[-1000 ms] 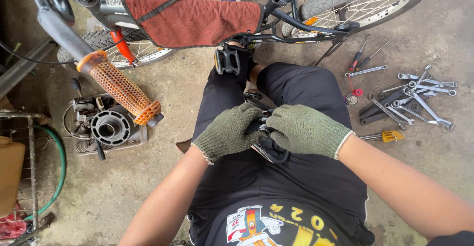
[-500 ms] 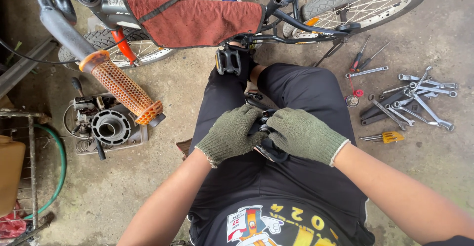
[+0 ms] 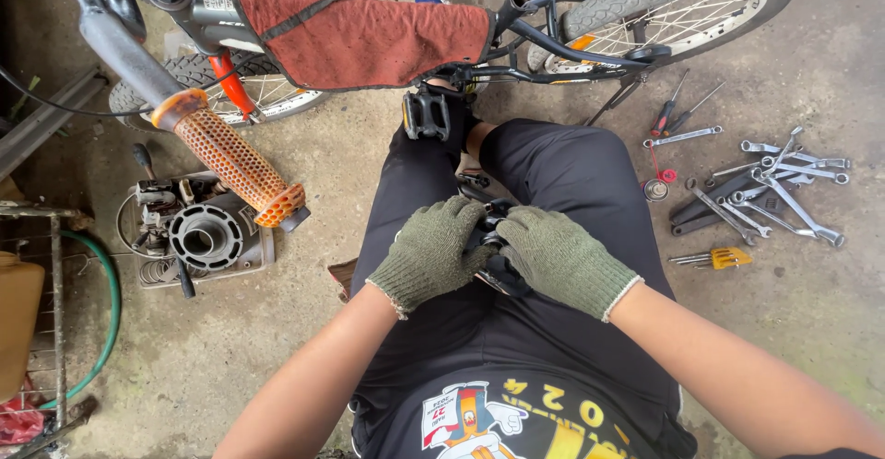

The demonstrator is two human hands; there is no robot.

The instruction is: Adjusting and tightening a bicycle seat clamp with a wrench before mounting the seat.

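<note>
My left hand [image 3: 433, 252] and my right hand [image 3: 558, 256], both in green knit gloves, are closed together on a small black bicycle part [image 3: 496, 258] held over my lap. Most of the part is hidden between the gloves. I sit on the ground in black trousers. A small bicycle [image 3: 387, 26] lies on its side just beyond my knees, with a red cloth [image 3: 369, 40] draped over its frame and a black pedal [image 3: 426, 114] near my left knee.
An orange handlebar grip [image 3: 235, 159] juts out at the left over a grey engine part [image 3: 198, 233]. Several spanners [image 3: 774, 187], screwdrivers [image 3: 678, 113] and yellow hex keys [image 3: 714, 258] lie on the concrete at the right. A green hose [image 3: 106, 321] and metal rack [image 3: 46, 284] stand far left.
Both hands stay on the black part in my lap; the fingers have shifted only slightly. Nothing else has moved.
</note>
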